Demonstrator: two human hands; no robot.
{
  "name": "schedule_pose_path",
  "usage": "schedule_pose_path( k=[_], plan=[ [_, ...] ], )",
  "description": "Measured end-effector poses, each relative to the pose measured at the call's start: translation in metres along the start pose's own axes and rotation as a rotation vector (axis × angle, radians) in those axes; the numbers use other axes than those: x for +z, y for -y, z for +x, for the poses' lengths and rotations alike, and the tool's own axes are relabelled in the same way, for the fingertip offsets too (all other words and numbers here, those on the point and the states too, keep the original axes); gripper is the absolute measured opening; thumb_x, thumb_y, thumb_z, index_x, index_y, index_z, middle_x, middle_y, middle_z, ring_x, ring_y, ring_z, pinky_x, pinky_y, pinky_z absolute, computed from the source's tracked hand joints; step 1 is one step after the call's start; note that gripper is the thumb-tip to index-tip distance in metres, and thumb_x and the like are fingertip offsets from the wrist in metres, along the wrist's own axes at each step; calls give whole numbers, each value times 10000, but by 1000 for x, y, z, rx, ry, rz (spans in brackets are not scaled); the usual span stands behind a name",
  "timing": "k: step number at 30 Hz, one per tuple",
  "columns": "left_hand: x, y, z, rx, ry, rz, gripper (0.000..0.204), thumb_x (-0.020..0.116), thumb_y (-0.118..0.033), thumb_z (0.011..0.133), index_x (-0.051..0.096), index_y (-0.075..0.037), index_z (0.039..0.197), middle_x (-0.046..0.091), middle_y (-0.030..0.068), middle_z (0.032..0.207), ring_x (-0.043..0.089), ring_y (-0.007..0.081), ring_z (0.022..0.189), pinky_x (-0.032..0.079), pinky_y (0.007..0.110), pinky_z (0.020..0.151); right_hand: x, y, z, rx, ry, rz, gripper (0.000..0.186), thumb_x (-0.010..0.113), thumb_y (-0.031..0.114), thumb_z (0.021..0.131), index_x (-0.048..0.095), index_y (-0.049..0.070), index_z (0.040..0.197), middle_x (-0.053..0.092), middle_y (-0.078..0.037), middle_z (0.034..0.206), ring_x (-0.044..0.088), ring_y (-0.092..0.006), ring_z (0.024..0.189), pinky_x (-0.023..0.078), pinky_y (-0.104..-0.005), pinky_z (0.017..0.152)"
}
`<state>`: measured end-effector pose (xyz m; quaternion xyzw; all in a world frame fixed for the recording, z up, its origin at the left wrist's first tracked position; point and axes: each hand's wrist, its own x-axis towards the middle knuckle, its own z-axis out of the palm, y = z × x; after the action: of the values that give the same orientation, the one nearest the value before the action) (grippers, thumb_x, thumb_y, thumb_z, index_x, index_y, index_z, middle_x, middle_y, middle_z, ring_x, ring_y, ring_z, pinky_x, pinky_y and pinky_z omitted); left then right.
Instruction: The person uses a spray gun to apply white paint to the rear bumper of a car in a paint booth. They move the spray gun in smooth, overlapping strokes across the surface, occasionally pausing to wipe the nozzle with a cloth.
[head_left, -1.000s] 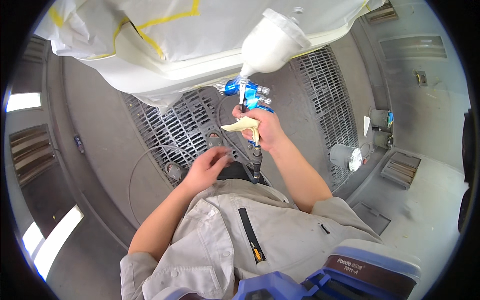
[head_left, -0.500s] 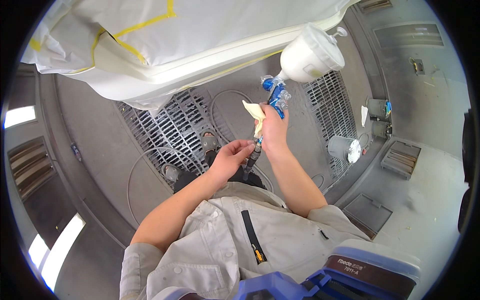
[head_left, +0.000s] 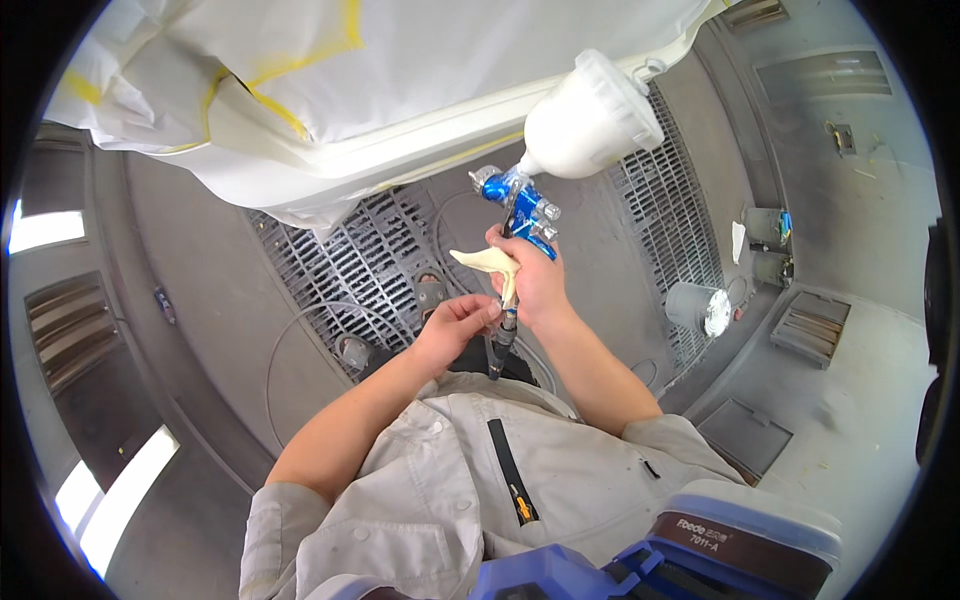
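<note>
My right hand (head_left: 538, 284) is wrapped round the handle of a blue spray gun (head_left: 522, 212). A white paint cup (head_left: 592, 115) sits on top of the gun, tilted to the right. From the same hand hangs a pale yellow cloth (head_left: 492, 262), draped over the lower handle. Below it, a dark hose connector (head_left: 503, 345) joins the handle's end. My left hand (head_left: 457, 330) is beside that joint, thumb and fingers pinched together at the fitting; what lies between the fingertips is hidden.
A white panel with masking film (head_left: 420, 75) and yellow tape spans the top. Floor grates (head_left: 345, 265) lie below, crossed by a grey hose (head_left: 275, 370). At right stand a paint-smeared bucket (head_left: 697, 308) and smaller cans (head_left: 765, 228). A respirator (head_left: 730, 540) shows at the lower edge.
The spray gun has swung left and turned, its nozzle now further left. The cloth has shifted left and downward with my right hand. My left hand stays near the hose joint.
</note>
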<state>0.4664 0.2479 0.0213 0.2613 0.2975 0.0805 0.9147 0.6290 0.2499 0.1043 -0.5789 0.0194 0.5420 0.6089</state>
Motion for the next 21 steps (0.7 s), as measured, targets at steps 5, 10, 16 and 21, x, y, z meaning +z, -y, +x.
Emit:
schedule_pose_path(
  k=[5, 10, 16, 21],
  plan=[
    [-8, -3, -15, -50, 0, -40, 220, 651, -219, 1029, 707, -34, 1135, 706, -11, 1014, 629, 82, 928, 488, 254, 870, 15, -10, -10, -41, 12, -47, 76, 668, 74, 902, 678, 34, 966, 660, -41, 756, 544, -126, 482, 402, -267, 431],
    [-13, -11, -40, -7, -20, 159, 213, 649, -228, 1030, 708, -64, 1152, 693, -23, 990, 619, 73, 917, 482, 247, 852, 25, -24, -18, -71, 59, -73, 66, 664, 83, 903, 670, 39, 952, 656, -40, 751, 549, -121, 486, 417, -261, 431],
    [-53, -24, -126, -73, -111, 813, 175, 680, -206, 1006, 671, -37, 1049, 664, -12, 941, 583, 69, 839, 504, 261, 760, 44, -47, -36, -107, 83, -69, 60, 645, 88, 906, 657, 43, 944, 657, -65, 752, 555, -136, 481, 435, -272, 433],
    [-113, -14, -269, 8, -331, 850, 213, 697, -238, 983, 638, -39, 934, 613, -18, 781, 557, 71, 742, 492, 269, 673, 69, -62, -55, -173, 71, -57, 60, 654, 104, 903, 644, 52, 930, 642, -67, 738, 553, -141, 480, 433, -279, 432]
  ],
)
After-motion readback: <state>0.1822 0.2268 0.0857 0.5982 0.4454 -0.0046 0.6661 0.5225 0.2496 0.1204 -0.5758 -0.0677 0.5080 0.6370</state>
